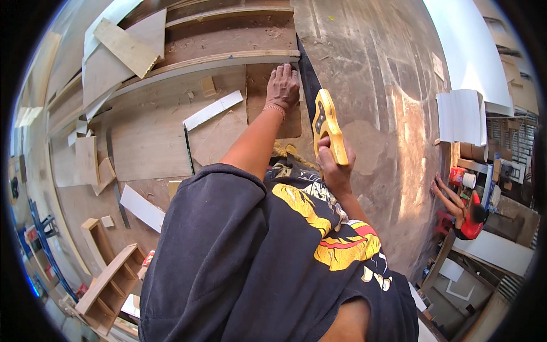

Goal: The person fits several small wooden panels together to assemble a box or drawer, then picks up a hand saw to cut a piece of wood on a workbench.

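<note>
My right hand [336, 165] is wrapped round the yellow handle of a handsaw [327, 122]. The saw's dark blade runs away from me, past the right end of a long wooden strip [250, 58], and seems to touch or nearly touch it. At that same end, my left hand [283, 85] bears on the strip's near side with its fingers bent and close together. Its fingertips are partly hidden, and so is its thumb. The strip is one of several parallel pieces forming a wooden frame [228, 34].
Offcuts lie left of my arm, among them a white strip [213, 110] and a pale board [126, 47]. A compartmented wooden box [111, 288] is at lower left. A person in red [472, 216] sits at the right, near white sheets [461, 117]. Stained concrete floor [370, 148] extends right of the saw.
</note>
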Available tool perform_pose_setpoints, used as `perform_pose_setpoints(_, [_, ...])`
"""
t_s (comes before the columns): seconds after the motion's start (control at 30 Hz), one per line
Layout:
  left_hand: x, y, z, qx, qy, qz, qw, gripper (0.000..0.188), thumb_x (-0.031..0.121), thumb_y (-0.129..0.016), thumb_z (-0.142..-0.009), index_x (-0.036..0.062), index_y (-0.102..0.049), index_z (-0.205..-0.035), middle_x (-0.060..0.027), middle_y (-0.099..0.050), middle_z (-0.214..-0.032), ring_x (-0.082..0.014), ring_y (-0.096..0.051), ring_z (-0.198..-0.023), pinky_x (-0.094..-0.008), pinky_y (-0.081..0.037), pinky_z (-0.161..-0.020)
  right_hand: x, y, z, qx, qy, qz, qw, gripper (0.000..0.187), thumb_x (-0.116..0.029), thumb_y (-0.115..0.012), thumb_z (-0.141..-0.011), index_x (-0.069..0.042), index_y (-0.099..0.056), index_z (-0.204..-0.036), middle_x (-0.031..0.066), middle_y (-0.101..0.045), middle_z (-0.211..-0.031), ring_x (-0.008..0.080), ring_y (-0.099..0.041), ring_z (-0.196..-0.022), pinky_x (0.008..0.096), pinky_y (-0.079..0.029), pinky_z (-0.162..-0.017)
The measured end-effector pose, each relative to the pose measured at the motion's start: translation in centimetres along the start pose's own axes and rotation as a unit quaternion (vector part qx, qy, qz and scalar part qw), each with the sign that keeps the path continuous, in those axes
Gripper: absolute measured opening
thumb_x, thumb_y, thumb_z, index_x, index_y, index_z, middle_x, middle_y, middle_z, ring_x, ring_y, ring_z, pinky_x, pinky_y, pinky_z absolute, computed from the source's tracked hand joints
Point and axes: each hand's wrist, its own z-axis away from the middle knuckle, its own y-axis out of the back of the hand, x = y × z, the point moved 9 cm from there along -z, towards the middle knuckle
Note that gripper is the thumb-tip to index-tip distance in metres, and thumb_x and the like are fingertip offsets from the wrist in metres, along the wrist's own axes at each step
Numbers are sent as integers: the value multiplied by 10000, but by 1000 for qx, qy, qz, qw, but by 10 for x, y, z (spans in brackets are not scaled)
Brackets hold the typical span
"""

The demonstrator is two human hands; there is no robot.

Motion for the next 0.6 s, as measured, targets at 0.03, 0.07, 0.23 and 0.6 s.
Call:
perform_pose_setpoints(0.03, [-2,-4,-1,-22,5,15,1000,207,88,-489,-732,17,-555,-915,-143,-500,-1013,-290,-476,-984,-376,-384,-870,3,1,9,-5,-54,-16,998,81,-8,-527,-726,12,-570,-792,103,-577,-703,212,-567,-616,312,-455,-603])
perform_pose_setpoints(0.07, [-3,-3,-1,-24,6,13,1000,208,88,-488,-735,17,-556,-917,-143,-500,-1014,-291,-476,-985,-376,-383,-871,-1,3,15,-4,-43,-9,999,83,-4,-523,-725,14,-569,-792,105,-578,-707,211,-568,-617,310,-455,-605])
perform_pose_setpoints(0.23, [-4,-3,1,-13,4,-5,1000,208,93,-485,-744,17,-559,-923,-141,-498,-1006,-292,-474,-989,-376,-383,-874,-19,5,30,-6,-30,4,1000,82,18,-507,-723,26,-555,-789,112,-579,-707,213,-572,-615,295,-457,-613])
perform_pose_setpoints(0.6, [-4,-11,0,-22,5,-7,1000,154,144,-483,-759,35,-563,-832,-143,-520,-1009,-273,-492,-947,-366,-405,-836,-15,-42,-55,56,127,55,989,73,11,-520,-721,2,-582,-759,68,-558,-628,131,-535,-555,286,-438,-534])
